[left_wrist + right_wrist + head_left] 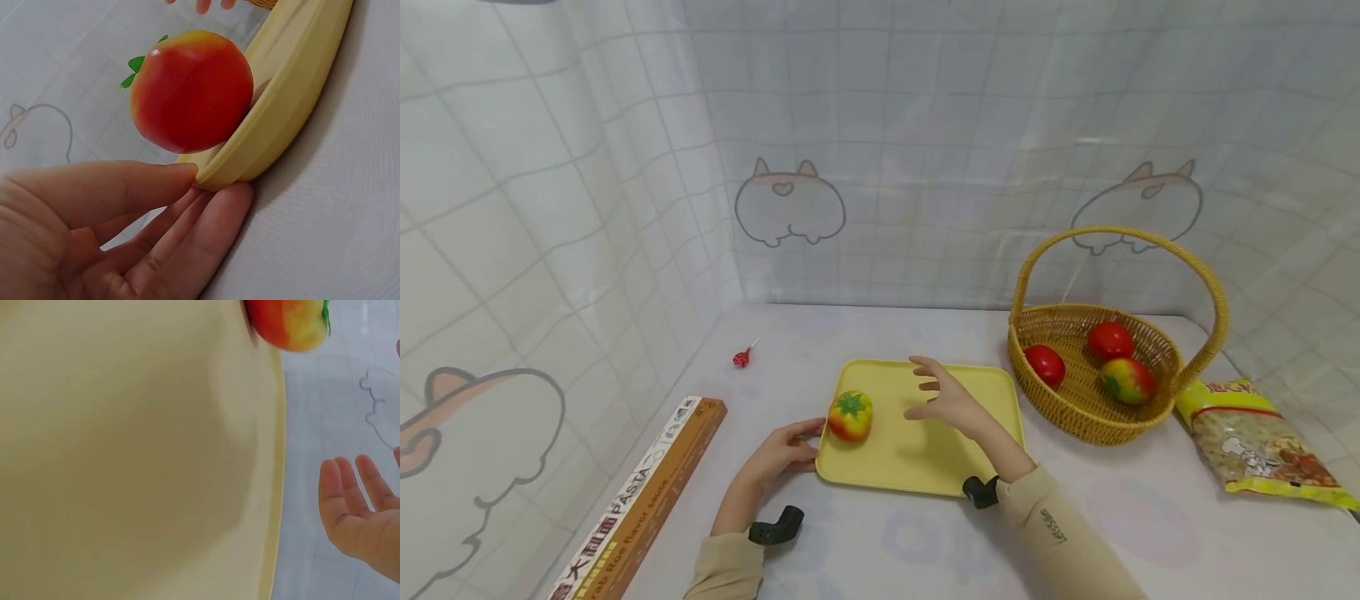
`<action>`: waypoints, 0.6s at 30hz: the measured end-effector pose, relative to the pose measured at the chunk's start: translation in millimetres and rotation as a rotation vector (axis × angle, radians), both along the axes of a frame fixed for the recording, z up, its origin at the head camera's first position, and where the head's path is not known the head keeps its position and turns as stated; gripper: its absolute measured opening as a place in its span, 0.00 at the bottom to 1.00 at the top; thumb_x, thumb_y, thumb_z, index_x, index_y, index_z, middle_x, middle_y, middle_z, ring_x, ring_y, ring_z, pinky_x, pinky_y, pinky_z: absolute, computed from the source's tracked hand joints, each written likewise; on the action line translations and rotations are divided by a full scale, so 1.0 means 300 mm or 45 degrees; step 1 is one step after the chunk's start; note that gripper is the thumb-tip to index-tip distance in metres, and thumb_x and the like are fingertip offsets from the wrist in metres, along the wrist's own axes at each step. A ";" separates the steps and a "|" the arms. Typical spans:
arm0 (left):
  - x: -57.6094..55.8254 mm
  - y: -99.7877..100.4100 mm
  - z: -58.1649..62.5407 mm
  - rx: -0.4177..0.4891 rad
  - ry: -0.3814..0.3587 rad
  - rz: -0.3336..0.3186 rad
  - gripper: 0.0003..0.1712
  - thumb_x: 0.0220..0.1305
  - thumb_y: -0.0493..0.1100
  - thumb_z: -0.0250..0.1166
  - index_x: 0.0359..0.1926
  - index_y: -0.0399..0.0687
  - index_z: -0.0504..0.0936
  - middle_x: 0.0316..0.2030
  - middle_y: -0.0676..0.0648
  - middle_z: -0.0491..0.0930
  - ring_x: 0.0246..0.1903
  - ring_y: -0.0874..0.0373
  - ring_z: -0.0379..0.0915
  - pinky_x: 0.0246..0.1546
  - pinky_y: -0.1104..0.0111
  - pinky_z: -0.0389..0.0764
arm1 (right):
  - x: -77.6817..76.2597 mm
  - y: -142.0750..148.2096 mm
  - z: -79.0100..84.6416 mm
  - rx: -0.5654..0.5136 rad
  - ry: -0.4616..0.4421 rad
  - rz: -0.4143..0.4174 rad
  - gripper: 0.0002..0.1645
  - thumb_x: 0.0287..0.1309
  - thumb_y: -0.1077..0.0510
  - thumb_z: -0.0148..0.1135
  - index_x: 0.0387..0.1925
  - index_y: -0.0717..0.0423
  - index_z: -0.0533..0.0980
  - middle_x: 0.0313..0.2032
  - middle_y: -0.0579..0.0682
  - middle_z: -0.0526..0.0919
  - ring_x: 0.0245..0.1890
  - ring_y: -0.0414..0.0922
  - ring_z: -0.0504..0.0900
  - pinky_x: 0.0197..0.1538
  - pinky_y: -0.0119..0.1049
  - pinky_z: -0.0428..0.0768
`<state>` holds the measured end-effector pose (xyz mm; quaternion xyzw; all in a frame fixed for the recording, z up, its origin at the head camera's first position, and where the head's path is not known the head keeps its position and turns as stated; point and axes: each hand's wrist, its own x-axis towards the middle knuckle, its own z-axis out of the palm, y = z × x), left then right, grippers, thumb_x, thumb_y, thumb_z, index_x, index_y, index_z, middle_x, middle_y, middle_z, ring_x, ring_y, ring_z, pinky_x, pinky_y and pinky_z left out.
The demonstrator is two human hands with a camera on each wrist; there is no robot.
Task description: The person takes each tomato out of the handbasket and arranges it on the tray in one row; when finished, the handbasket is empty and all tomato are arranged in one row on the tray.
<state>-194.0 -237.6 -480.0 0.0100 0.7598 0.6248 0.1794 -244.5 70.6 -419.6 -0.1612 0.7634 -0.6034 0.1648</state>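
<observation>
A shallow yellow tray [917, 433] lies on the table in the head view. Near its left rim sits a red and yellow tomato [851, 416] with a green leafy top. At that rim, my left hand [778, 454] pinches the tray edge; in the left wrist view its thumb [125, 190] lies above the rim and the fingers below, just beside the tomato [192, 92]. My right hand [951, 402] hovers over the tray's right half, fingers spread and holding nothing. The right wrist view shows that hand [365, 519] above the tray surface [137, 456].
A wicker basket [1075, 423] with a tall handle stands at back right, holding two red fruits and a red-yellow tomato [1127, 381]. Beside it lies a pasta bag [1262, 437]. On the left are a long pasta box [647, 492] and a small red lollipop [742, 358].
</observation>
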 end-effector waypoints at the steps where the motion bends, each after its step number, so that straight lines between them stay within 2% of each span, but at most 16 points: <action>1: 0.000 0.000 -0.001 -0.004 0.006 -0.004 0.34 0.56 0.32 0.60 0.64 0.34 0.63 0.56 0.34 0.67 0.32 0.57 0.75 0.39 0.65 0.81 | -0.001 0.010 0.002 -0.003 -0.004 -0.001 0.53 0.43 0.66 0.70 0.68 0.46 0.54 0.66 0.60 0.54 0.64 0.61 0.57 0.57 0.53 0.69; 9: 0.004 0.001 0.000 -0.006 0.009 0.001 0.34 0.55 0.32 0.61 0.64 0.33 0.63 0.56 0.34 0.68 0.31 0.57 0.76 0.38 0.65 0.81 | -0.004 0.089 0.022 0.006 0.027 -0.056 0.52 0.45 0.65 0.69 0.69 0.47 0.53 0.66 0.61 0.54 0.64 0.61 0.57 0.59 0.54 0.67; 18: 0.009 0.003 0.003 0.050 -0.011 0.015 0.34 0.55 0.30 0.59 0.64 0.33 0.62 0.55 0.37 0.69 0.32 0.57 0.73 0.37 0.69 0.81 | 0.007 0.198 0.068 0.015 0.106 -0.108 0.50 0.46 0.63 0.69 0.69 0.50 0.53 0.65 0.61 0.56 0.63 0.62 0.57 0.61 0.55 0.64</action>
